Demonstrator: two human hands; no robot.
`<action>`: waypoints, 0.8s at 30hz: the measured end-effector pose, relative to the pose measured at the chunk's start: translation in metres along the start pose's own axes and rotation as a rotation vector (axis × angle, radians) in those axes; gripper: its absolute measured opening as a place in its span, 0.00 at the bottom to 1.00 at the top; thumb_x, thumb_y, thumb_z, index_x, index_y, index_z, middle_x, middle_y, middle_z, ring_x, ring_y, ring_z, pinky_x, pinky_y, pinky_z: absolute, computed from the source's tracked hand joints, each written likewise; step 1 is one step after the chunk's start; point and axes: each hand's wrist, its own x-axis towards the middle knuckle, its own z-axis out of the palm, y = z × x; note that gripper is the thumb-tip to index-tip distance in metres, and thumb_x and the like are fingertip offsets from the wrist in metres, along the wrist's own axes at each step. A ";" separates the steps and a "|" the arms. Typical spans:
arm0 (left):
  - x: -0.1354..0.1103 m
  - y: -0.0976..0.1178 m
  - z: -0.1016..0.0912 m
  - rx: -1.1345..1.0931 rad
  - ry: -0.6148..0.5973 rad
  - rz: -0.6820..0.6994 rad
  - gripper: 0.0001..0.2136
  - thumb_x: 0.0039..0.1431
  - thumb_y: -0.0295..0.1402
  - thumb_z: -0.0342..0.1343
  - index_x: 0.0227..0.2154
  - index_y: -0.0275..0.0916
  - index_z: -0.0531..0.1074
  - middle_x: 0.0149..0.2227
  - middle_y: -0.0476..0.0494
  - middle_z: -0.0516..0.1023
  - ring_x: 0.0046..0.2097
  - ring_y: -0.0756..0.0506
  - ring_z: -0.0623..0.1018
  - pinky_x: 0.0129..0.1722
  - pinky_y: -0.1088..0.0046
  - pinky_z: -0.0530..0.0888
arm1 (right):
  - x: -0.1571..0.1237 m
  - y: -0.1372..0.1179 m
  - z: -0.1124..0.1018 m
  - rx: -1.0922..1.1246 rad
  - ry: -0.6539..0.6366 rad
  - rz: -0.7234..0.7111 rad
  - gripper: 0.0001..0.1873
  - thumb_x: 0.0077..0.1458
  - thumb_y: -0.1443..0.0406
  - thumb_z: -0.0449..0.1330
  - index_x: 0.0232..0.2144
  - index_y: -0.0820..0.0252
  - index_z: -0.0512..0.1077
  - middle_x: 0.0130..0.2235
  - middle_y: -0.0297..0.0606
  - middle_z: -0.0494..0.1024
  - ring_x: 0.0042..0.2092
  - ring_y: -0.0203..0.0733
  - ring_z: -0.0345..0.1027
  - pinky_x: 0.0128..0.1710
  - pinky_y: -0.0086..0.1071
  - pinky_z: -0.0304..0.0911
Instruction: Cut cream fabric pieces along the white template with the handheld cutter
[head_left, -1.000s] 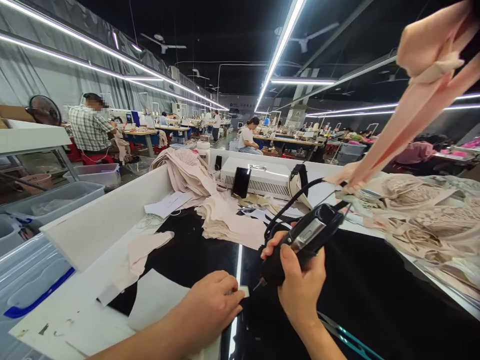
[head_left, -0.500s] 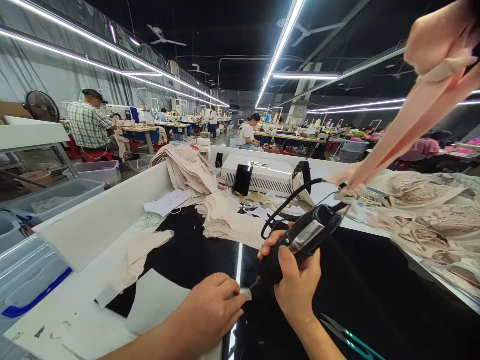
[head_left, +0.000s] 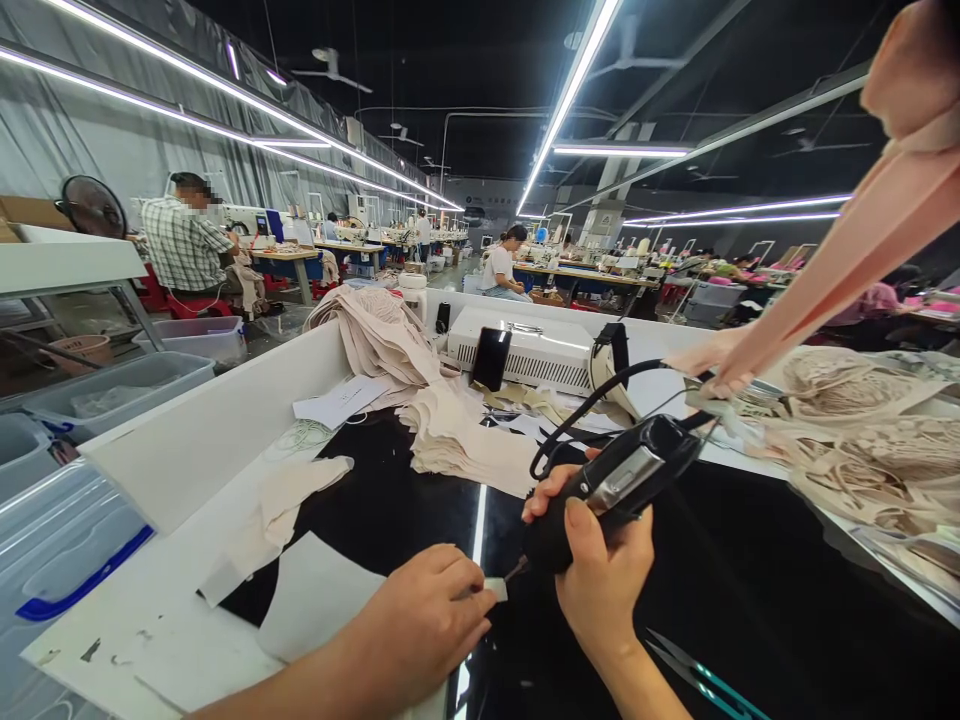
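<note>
My right hand (head_left: pixel 604 575) is wrapped round a black corded hand-held tool (head_left: pixel 667 445) with a silver plate and a thin metal tip. The tip (head_left: pixel 517 568) points down and left, close to a small whitish piece (head_left: pixel 498 589); whether they touch I cannot tell. My left hand (head_left: pixel 427 610) pinches that piece between thumb and fingers, just above the glossy black tabletop (head_left: pixel 720 560). A pink fabric strip (head_left: pixel 817 270) runs from the tool's rear end up to the right. Scissors with teal handles (head_left: pixel 705 680) lie right of my right forearm.
Stacked beige fabric pieces (head_left: pixel 465 440) lie ahead, below a dark phone (head_left: pixel 491 358) and a white machine (head_left: pixel 540 345). White sheet (head_left: pixel 319 590) and a beige cut piece (head_left: pixel 274 520) lie left. Beige bundles (head_left: pixel 862 440) line the right. A white side board (head_left: pixel 225 430) edges the table.
The view has shifted slightly. Both hands keep their grip, and the tool's tip stays close to the small whitish piece.
</note>
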 end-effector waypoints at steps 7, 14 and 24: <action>0.000 0.001 -0.001 0.001 -0.004 0.006 0.06 0.70 0.27 0.56 0.47 0.36 0.75 0.39 0.44 0.77 0.42 0.43 0.77 0.45 0.66 0.78 | 0.001 0.001 -0.001 -0.005 -0.003 -0.001 0.14 0.63 0.63 0.64 0.49 0.50 0.68 0.35 0.29 0.77 0.29 0.37 0.72 0.29 0.35 0.73; 0.001 0.000 -0.001 0.020 0.008 0.020 0.06 0.72 0.27 0.53 0.46 0.37 0.74 0.39 0.44 0.77 0.41 0.44 0.77 0.44 0.67 0.78 | 0.003 -0.002 0.000 0.019 0.026 0.013 0.16 0.62 0.63 0.65 0.50 0.50 0.68 0.34 0.29 0.77 0.30 0.36 0.72 0.30 0.35 0.73; 0.000 0.001 -0.001 -0.005 0.000 0.014 0.07 0.72 0.27 0.53 0.47 0.37 0.74 0.39 0.44 0.77 0.42 0.44 0.77 0.44 0.66 0.78 | 0.001 -0.001 0.002 -0.009 0.001 -0.004 0.12 0.63 0.63 0.64 0.47 0.50 0.68 0.34 0.29 0.77 0.29 0.36 0.72 0.28 0.34 0.73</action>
